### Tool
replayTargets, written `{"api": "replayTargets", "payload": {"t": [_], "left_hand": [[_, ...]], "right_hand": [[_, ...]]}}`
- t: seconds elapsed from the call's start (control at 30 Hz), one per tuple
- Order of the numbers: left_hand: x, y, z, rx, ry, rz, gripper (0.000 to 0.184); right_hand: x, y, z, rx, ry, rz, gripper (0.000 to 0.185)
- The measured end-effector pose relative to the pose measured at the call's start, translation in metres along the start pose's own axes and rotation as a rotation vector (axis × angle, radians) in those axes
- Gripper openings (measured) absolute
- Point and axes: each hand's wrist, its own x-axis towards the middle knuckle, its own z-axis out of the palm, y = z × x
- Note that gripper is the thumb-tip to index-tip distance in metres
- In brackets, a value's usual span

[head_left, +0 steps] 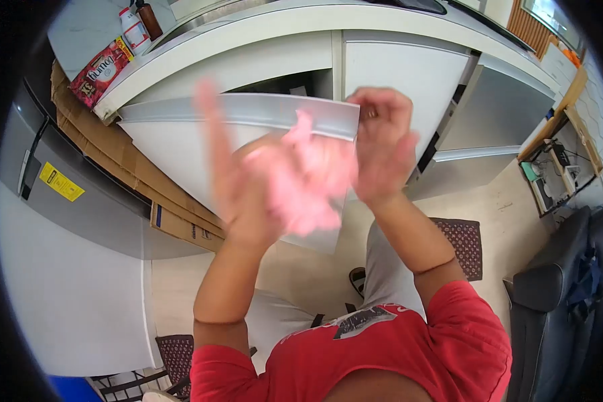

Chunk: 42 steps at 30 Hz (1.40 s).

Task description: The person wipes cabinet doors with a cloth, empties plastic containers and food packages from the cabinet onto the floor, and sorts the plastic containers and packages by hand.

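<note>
A crumpled pink cloth [308, 181], blurred by motion, is between my two hands in front of a cabinet door [174, 151] that stands partly open. My left hand [238, 174] is smeared by motion at the cloth's left side, with a finger stretched upward; whether it grips the cloth is unclear. At the door's right edge, my right hand [385, 144] has its fingers curled but apart, just right of the cloth. Its palm shows nothing held. Behind the door top, a dark gap shows the cabinet's inside.
A counter [248, 47] runs above the cabinets, with a red packet [102, 72] and a white bottle [135, 30] at its left. Flattened cardboard [114, 151] leans beside a grey fridge [80, 221]. Another silver-faced door [492, 100] is at right, near a black sofa [543, 288].
</note>
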Motion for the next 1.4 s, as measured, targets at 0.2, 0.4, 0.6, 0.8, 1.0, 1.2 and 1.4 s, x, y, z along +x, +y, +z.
{"api": "replayTargets", "payload": {"t": [0.2,0.4,0.6,0.8,1.0,1.2,1.4], "left_hand": [[-0.037,0.017,-0.058,0.645,0.415,-0.005,0.069],[-0.028,0.031,-0.052,0.604,0.625,-0.074,0.07],[-0.015,0.009,-0.013,0.716,-0.168,0.1,0.085],[-0.004,-0.011,-0.021,0.847,-0.293,0.022,0.088],[0.047,-0.002,-0.068,1.654,-0.098,0.405,0.071],[0.065,0.004,-0.082,1.452,-0.276,0.11,0.093],[0.069,-0.003,-0.094,1.414,-0.344,0.158,0.094]], "right_hand": [[-0.016,0.009,-0.009,0.065,-0.063,-0.108,0.053],[-0.016,0.011,-0.021,-0.332,-0.11,-0.349,0.041],[-0.007,-0.037,-0.016,-0.857,-0.314,-0.364,0.035],[-0.001,-0.059,-0.039,-0.183,-0.363,0.397,0.023],[0.036,-0.087,-0.026,-0.029,0.182,0.432,0.019],[0.021,-0.031,0.013,-1.3,-0.609,-0.475,0.027],[0.026,-0.03,0.0,-1.619,-0.61,-0.492,0.042]]}}
